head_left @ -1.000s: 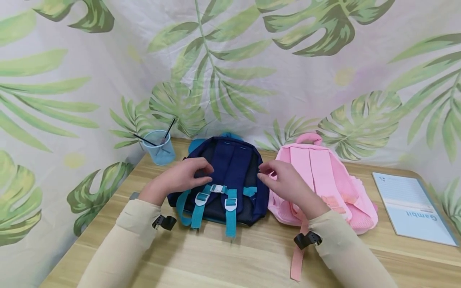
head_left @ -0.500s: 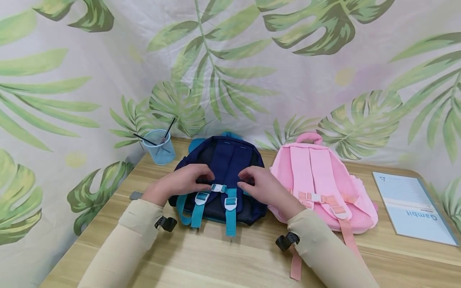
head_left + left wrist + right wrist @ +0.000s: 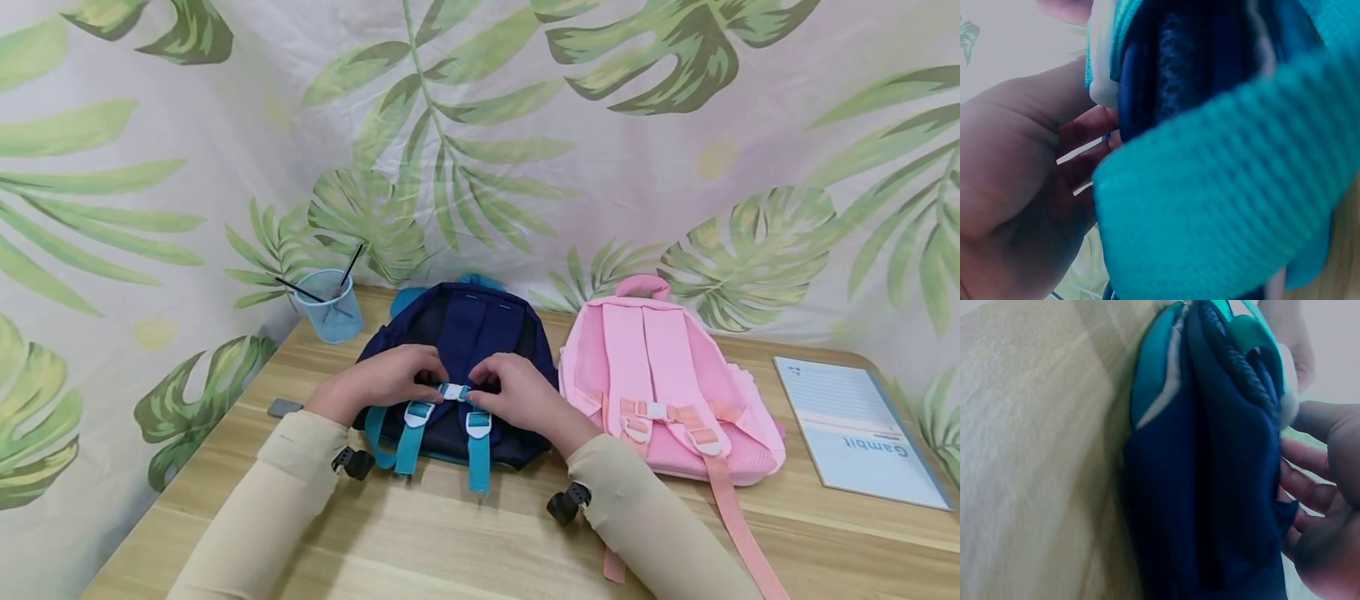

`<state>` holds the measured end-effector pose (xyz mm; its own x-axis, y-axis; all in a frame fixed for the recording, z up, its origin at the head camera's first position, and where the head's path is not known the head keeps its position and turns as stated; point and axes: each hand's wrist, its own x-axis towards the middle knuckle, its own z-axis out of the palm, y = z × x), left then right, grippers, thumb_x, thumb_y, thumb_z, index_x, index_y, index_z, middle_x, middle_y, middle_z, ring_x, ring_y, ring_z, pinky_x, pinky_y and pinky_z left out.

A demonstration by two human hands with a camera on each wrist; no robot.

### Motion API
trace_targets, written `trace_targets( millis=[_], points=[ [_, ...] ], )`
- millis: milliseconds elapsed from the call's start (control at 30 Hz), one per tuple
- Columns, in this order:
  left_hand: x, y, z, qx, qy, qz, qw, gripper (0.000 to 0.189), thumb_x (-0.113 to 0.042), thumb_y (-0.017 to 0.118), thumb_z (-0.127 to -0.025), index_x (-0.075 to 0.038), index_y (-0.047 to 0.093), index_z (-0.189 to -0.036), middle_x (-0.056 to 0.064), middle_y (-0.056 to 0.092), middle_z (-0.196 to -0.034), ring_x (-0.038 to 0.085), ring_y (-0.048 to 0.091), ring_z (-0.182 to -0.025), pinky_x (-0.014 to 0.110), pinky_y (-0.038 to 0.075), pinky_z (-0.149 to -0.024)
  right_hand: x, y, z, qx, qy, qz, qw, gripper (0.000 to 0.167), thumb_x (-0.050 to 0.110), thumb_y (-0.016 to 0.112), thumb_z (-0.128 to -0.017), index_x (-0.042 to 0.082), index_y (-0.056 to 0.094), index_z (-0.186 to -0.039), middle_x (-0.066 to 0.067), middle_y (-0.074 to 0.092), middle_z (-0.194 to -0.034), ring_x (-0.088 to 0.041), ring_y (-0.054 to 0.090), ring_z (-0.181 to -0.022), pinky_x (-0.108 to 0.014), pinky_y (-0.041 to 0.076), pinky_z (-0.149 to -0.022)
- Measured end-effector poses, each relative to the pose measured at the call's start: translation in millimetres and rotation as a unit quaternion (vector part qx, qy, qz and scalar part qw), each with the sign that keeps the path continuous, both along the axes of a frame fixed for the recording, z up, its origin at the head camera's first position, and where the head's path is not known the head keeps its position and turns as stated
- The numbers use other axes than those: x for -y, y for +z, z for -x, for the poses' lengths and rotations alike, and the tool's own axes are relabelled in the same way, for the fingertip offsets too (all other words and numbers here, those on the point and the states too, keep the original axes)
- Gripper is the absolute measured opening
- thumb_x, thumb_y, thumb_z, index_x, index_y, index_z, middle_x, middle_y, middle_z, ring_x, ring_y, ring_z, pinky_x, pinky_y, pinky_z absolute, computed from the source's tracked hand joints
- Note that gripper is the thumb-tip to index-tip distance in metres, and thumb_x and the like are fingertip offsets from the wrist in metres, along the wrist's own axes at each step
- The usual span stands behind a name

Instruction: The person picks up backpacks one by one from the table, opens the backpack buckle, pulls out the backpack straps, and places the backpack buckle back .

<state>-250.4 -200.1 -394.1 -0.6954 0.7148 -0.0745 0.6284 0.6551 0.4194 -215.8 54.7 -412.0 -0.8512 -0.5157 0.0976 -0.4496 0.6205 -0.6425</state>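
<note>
A navy backpack (image 3: 483, 321) lies on the table with its shoulder straps facing up. A white buckle (image 3: 453, 392) joins its teal webbing straps across the middle. My left hand (image 3: 393, 377) pinches the buckle's left end between thumb and bent fingers. At the other end, my right hand (image 3: 519, 392) pinches it with thumb and forefinger. In the left wrist view, a loop of teal webbing (image 3: 1210, 206) fills the foreground and hides part of the bag. The right wrist view shows the navy side (image 3: 1204, 487) of the bag beside my curled fingers (image 3: 1310, 490).
To the right lies a pink backpack (image 3: 626, 350), its peach straps trailing over the wooden table (image 3: 480, 550). A light blue notebook (image 3: 862, 433) is at far right. A blue mesh pen cup (image 3: 335, 317) stands back left, near a small grey object (image 3: 285, 407).
My right hand has moved left from between the two backpacks to the buckle's right end, uncovering the pink backpack's straps. My left hand has shifted only slightly at the buckle's left end.
</note>
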Motion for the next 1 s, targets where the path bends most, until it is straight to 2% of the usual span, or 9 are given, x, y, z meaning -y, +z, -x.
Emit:
trace_targets(
  millis=[233,500,700,1000],
  points=[
    [1.5,-1.9,1.5,0.003,-0.011,-0.003,0.9999,0.014,-0.022,0.081,-0.099,-0.013,0.080,-0.110,-0.002,0.069,-0.103,0.013,0.061,-0.089,0.030,0.053,-0.084,14,-7.2,6.0,-0.011,0.011,-0.022,0.9996,0.027,0.027,0.082,-0.098,0.008,0.079,-0.117,-0.008,0.072,-0.111,-0.026,0.064,-0.110,-0.044,0.053,-0.101],
    [4.4,-5.9,2.7,0.004,-0.018,-0.021,0.9996,0.011,-0.021,0.081,-0.100,-0.015,0.080,-0.108,-0.002,0.069,-0.103,0.013,0.061,-0.089,0.032,0.055,-0.084,23,-10.9,9.2,-0.027,0.017,-0.057,0.9978,0.021,0.025,0.081,-0.097,0.008,0.078,-0.109,-0.007,0.070,-0.103,-0.024,0.061,-0.101,-0.039,0.053,-0.094],
    [3.5,-6.0,1.9,0.018,-0.010,-0.018,0.9996,0.014,-0.022,0.080,-0.100,-0.014,0.080,-0.111,-0.002,0.069,-0.104,0.012,0.062,-0.091,0.032,0.055,-0.085,26,-11.9,6.3,-0.028,0.011,-0.054,0.9981,0.019,0.023,0.079,-0.096,0.007,0.079,-0.107,-0.005,0.067,-0.100,-0.020,0.061,-0.093,-0.035,0.055,-0.088],
    [2.7,-6.0,5.6,0.021,-0.027,-0.011,0.9994,0.014,-0.021,0.079,-0.101,-0.013,0.080,-0.112,-0.001,0.069,-0.105,0.011,0.060,-0.088,0.027,0.053,-0.081,27,-13.3,5.1,-0.031,-0.004,-0.048,0.9984,0.015,0.020,0.075,-0.095,0.006,0.076,-0.101,-0.004,0.064,-0.096,-0.020,0.059,-0.090,-0.036,0.053,-0.088]
  ],
)
